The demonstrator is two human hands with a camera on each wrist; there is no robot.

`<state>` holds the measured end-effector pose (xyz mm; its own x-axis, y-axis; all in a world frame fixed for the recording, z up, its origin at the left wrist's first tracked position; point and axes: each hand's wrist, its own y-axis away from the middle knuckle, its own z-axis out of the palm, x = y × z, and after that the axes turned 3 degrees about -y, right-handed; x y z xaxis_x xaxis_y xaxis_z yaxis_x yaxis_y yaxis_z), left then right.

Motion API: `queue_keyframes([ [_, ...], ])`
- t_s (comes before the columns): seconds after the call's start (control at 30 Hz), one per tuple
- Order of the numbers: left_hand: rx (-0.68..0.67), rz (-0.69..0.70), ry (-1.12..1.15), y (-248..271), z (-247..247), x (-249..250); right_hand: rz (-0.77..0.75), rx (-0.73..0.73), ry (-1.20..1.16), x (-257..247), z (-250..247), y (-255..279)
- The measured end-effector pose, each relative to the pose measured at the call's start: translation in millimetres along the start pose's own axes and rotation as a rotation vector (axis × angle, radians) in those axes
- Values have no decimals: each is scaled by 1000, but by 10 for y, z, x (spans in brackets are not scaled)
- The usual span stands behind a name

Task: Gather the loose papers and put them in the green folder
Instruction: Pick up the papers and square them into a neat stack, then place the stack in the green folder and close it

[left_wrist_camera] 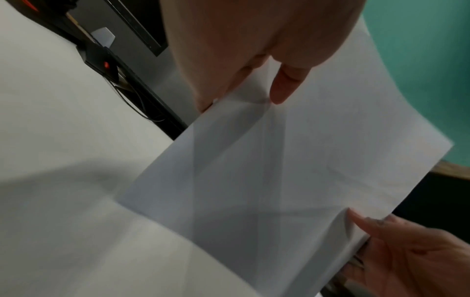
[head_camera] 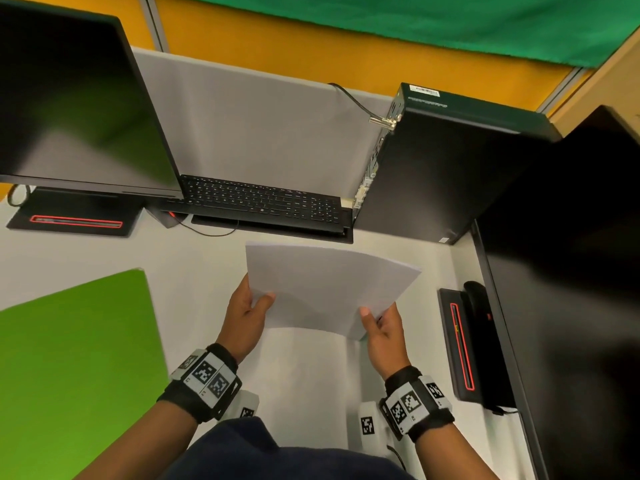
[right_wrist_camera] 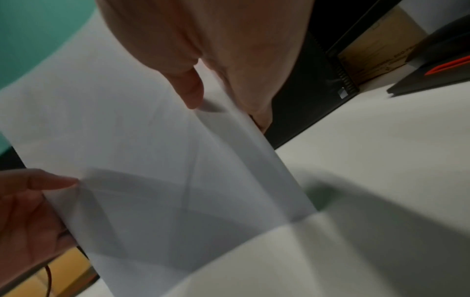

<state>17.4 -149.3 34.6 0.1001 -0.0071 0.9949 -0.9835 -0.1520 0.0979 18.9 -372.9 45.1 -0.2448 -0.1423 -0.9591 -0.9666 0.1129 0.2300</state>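
Both hands hold the papers [head_camera: 329,289] up off the desk [head_camera: 207,258] at centre: the left hand [head_camera: 246,315] pinches the stack's 9 o'clock edge, thumb on top and fingers beneath, and the right hand [head_camera: 382,327] pinches the corner at 5 o'clock the same way, the sheets bowing a little between them. The green folder [head_camera: 76,358] lies flat on the desk at 8 o'clock, well apart from the papers. A keyboard [head_camera: 259,200] sits at 12 o'clock, a monitor [head_camera: 76,109] at 10 o'clock, a computer tower [head_camera: 443,164] at 2 o'clock.
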Motion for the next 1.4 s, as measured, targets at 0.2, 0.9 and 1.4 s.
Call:
queue_keyframes([
  [0.2,-30,-52,-133,68,-36,-138,0,32,82,61,94,32],
  [0.9,482,-389,-175,826,-2627,-308,70,-661,387,-284,2615,289],
  [1.4,826,-1121,-753,2110,-5044,-717,277,-726,535,74,3365,547],
])
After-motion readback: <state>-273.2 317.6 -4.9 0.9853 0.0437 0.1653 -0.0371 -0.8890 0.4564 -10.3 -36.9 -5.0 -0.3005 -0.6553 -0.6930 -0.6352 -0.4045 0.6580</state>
